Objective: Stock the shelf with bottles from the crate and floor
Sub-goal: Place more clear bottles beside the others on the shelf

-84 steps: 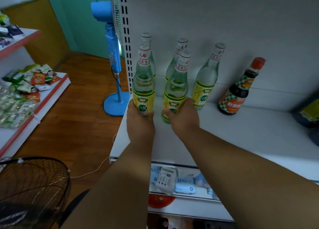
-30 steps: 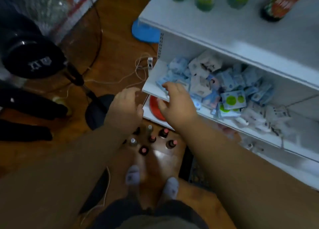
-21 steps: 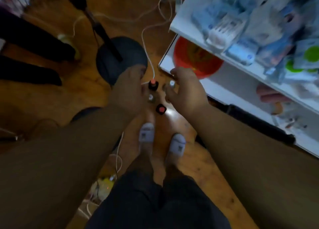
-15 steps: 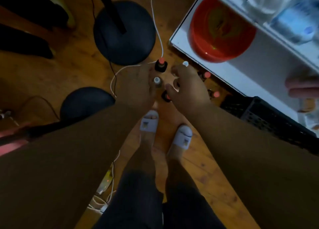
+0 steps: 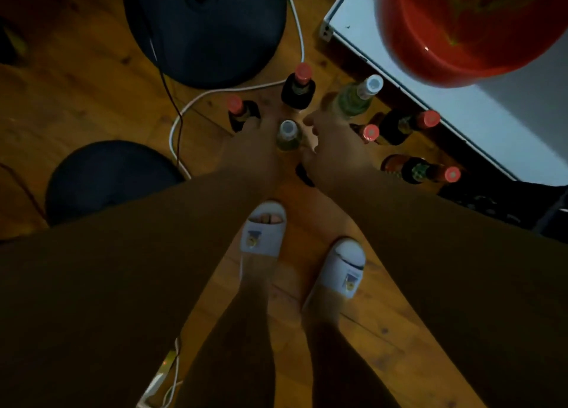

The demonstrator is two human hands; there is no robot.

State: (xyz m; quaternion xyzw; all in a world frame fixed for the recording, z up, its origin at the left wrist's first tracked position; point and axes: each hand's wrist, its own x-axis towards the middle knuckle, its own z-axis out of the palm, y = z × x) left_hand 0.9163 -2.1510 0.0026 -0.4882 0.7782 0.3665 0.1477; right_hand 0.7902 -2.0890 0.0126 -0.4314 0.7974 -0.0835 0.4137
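On the floor — bottles (image 5: 297, 90), labels unreadable

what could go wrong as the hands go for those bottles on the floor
1. The bottles stand packed close. The left hand reaching the clear bottle could knock over the red-capped bottle beside it.
2. The right hand at the tilted clear bottle has no visible firm grip, so it might slip.
3. The white cable loops beside the bottles and may snag.
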